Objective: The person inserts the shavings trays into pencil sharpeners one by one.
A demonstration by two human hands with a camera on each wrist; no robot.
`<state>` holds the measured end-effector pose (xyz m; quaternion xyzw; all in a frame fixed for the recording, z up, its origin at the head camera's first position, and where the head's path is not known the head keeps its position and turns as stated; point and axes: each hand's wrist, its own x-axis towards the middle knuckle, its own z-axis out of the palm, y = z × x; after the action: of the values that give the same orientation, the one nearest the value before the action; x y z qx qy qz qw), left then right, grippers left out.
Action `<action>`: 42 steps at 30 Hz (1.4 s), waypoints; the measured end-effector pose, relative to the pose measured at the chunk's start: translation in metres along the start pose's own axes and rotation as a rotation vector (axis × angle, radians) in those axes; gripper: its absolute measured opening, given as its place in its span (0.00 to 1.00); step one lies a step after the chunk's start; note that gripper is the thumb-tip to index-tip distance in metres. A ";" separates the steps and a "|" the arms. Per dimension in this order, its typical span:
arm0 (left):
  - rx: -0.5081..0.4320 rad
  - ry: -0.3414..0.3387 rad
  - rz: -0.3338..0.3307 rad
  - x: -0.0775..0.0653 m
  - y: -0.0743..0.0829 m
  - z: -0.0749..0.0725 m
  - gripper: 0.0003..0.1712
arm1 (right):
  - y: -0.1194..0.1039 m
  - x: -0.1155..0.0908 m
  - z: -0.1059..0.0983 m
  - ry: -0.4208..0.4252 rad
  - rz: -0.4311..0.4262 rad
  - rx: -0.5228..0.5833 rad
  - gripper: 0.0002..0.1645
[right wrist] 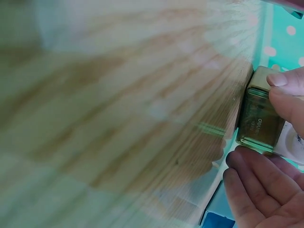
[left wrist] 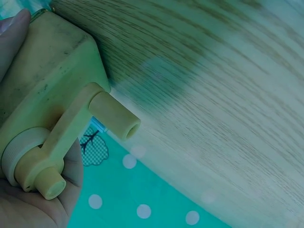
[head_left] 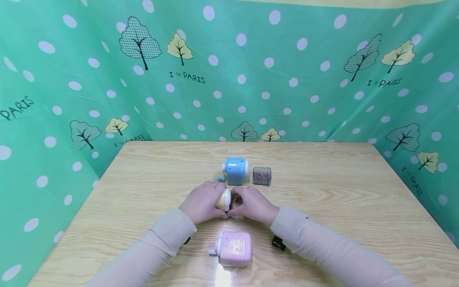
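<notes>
My left hand (head_left: 203,202) grips a yellow crank pencil sharpener (head_left: 223,200) above the middle of the table. In the left wrist view, the sharpener's crank handle (left wrist: 114,114) points away from the palm. My right hand (head_left: 254,204) is at the white-faced end, with thumb and fingers around the dark see-through shavings drawer (right wrist: 260,118). How far the drawer sits inside the body cannot be told. Just beyond the hands stands a blue pencil sharpener (head_left: 235,171). A pink pencil sharpener (head_left: 235,249) is on the near side, between the forearms.
Right of the blue sharpener, a separate clear drawer (head_left: 261,176) holds dark shavings. The wood-grain table (head_left: 322,179) carries everything. Green dotted cloth (head_left: 244,99) hangs behind and at both sides.
</notes>
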<state>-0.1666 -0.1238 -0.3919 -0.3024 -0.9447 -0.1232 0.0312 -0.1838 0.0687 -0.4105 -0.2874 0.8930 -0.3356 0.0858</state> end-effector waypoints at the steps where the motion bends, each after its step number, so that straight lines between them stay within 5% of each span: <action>1: 0.001 -0.001 0.000 0.000 0.000 0.000 0.36 | 0.000 0.000 0.000 0.000 0.001 0.001 0.29; 42: -0.017 -0.045 -0.029 -0.001 0.002 -0.003 0.37 | -0.002 0.002 0.004 -0.018 0.035 0.030 0.34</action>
<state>-0.1646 -0.1232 -0.3882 -0.2914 -0.9484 -0.1250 0.0054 -0.1830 0.0644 -0.4120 -0.2734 0.8920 -0.3448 0.1038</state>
